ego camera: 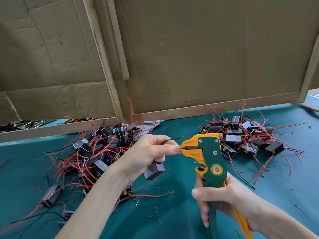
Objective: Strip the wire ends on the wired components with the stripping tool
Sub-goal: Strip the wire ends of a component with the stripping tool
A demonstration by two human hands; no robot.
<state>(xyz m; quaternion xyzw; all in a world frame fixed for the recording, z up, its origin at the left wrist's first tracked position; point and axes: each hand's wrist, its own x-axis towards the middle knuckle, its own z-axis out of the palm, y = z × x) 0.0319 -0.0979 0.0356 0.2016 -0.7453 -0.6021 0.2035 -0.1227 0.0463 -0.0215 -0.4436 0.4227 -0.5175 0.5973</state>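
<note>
- The left hand (150,152) is hiding most of the wired component (153,171) it is holding. Only a dark grey block is showing below the curled fingers.
- The tip of the red wire (184,148) is sitting inside the tool's mouth and is too small to judge whether it is bare.
- The tool's handles are running off the bottom edge, and both forearms are cut off there too.
- The left hand's thumb and forefinger are pinching the red wire right at the jaws, while a black wire (170,140) is arching over the knuckles.
- The right hand (222,195) is wrapping round the handles of the stripping tool (208,152), holding it upright above the tabletop, between the two heaps. It has a green body, an orange beak-shaped head and a round yellow-and-red sticker.
- The left heap (96,147) and the right heap (246,138) of black blocks with red leads are lying on the teal tabletop (172,213), which is also carrying scattered wire scraps.
- A creased cardboard wall (189,57) with a wooden batten (111,83) is standing behind, and dim wires are showing under its left edge.
</note>
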